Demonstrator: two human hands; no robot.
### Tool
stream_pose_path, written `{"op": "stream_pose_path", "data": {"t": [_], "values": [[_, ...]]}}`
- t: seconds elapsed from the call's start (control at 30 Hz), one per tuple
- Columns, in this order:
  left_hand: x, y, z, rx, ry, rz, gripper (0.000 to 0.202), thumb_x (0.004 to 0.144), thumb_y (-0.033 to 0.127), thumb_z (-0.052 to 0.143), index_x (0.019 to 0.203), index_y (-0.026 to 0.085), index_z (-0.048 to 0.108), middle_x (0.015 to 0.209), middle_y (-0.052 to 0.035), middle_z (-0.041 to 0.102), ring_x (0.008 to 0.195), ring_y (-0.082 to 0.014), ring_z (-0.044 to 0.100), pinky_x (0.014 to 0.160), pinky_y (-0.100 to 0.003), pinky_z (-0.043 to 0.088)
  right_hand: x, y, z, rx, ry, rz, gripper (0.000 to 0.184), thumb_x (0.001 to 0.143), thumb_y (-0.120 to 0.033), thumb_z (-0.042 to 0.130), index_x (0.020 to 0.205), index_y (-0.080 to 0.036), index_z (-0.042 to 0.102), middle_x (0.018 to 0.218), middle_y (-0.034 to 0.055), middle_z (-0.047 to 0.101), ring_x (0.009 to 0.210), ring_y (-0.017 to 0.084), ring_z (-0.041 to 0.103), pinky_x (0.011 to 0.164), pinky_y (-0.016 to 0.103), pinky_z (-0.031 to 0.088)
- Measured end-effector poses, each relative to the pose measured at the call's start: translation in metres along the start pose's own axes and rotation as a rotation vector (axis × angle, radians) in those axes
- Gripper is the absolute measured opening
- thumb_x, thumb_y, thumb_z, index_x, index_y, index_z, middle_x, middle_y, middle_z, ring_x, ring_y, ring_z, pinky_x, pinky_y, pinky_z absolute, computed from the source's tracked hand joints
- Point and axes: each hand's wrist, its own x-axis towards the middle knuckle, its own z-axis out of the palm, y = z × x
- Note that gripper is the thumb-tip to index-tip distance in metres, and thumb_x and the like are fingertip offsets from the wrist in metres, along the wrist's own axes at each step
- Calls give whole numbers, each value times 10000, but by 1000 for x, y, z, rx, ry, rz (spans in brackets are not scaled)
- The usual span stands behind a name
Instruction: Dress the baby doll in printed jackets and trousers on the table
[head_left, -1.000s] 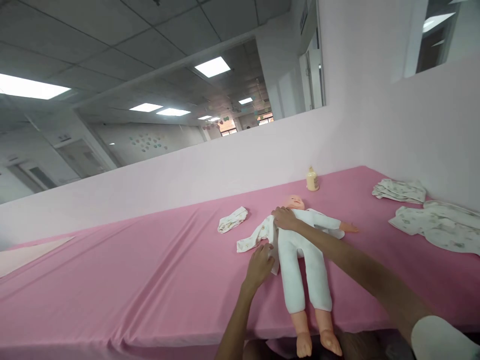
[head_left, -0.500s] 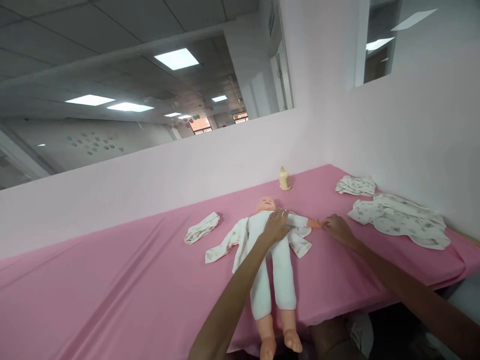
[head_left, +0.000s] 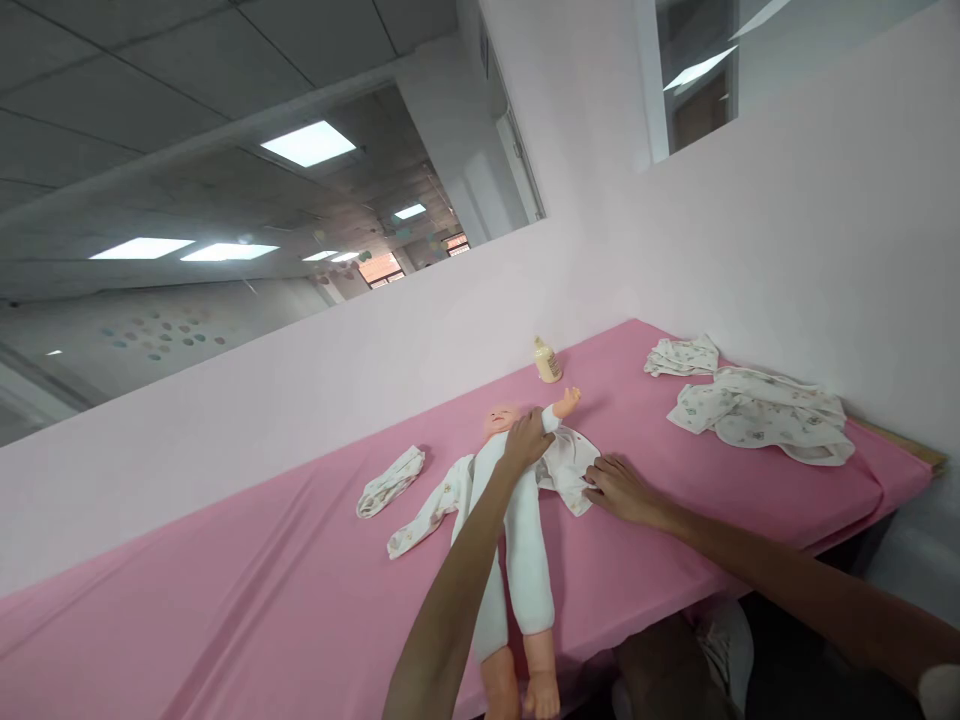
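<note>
A baby doll [head_left: 527,560] with a white cloth body lies on its back, its feet toward me. Under it is a white printed baby shirt [head_left: 570,462], spread out at both sides. My left hand [head_left: 525,442] is closed around the doll's upper arm at the shoulder; the doll's forearm points up toward the wall. At the shirt's right edge, my right hand [head_left: 619,488] pinches the cloth. The shirt's other sleeve [head_left: 427,515] stretches out to the left, with no arm in it.
Pink cloth [head_left: 247,580] covers the table. A folded printed cloth [head_left: 390,482] lies left of the doll. Near the wall stands a cream bottle [head_left: 547,361]. Two printed garments, a folded one [head_left: 682,356] and a larger one [head_left: 765,415], lie at the right.
My right hand has let go of the doll's hand and moved down to the shirt's edge. The doll's arm, stretched sideways before, is now raised in my left hand. The view has shifted.
</note>
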Motion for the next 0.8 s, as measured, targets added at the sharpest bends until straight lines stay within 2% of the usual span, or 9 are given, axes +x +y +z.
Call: {"op": "stream_pose_path", "data": {"t": [0.07,0.13,0.33,0.43,0.53,0.63,0.7,0.8], "values": [[-4,-5,-5,-77,21,-18,319,842,263,493,1146,169,472,1110,-125,641,1040,-283,603,813,-347,430,2,2,-2,-37,-37,-30,177,916,-198,451,896,-176,626,945,74,640,943,213,563,886,350,367],[-7,-8,-8,-122,11,-35,297,829,285,514,1100,170,479,1070,-129,649,1016,-297,611,800,-354,426,5,17,-12,-105,-59,-32,176,886,-146,451,883,-165,626,942,91,646,934,221,554,868,343,361],[-16,-12,-13,-177,-35,-74,310,812,337,557,1058,169,474,1061,-156,655,997,-318,626,771,-360,437,17,103,-68,-416,26,188,236,895,-125,401,889,-143,637,983,156,635,952,264,496,837,353,316],[-21,-15,-15,-223,-28,-95,305,832,361,543,1059,172,466,1062,-157,661,953,-316,638,725,-354,443,24,123,-81,-472,34,214,270,902,-117,379,905,-134,649,984,167,630,955,275,488,836,360,307],[-25,-16,-17,-261,-31,-98,318,822,345,549,1074,171,464,1062,-143,661,931,-303,640,706,-342,437,34,116,-77,-439,38,275,295,874,-48,384,948,-108,663,1015,181,632,1003,287,504,870,382,309],[-27,-13,-17,-326,-22,-61,383,796,379,590,1104,183,474,1082,-111,659,933,-282,638,708,-327,439,52,92,-62,-377,39,338,307,845,-5,397,965,-88,667,1052,190,635,1036,290,528,892,394,326],[-28,-10,-17,-352,-24,-12,401,782,385,607,1116,194,493,1088,-87,664,952,-271,635,722,-320,445,68,74,-49,-342,44,357,277,883,-65,403,976,-81,663,1074,194,637,1041,292,544,880,392,353],[-29,-6,-16,-316,-65,51,372,763,321,599,1105,189,537,1058,-80,678,952,-271,635,735,-323,450,96,47,-26,-261,45,394,270,941,-247,456,1040,-82,645,1033,175,656,1005,281,585,845,388,410]]}}
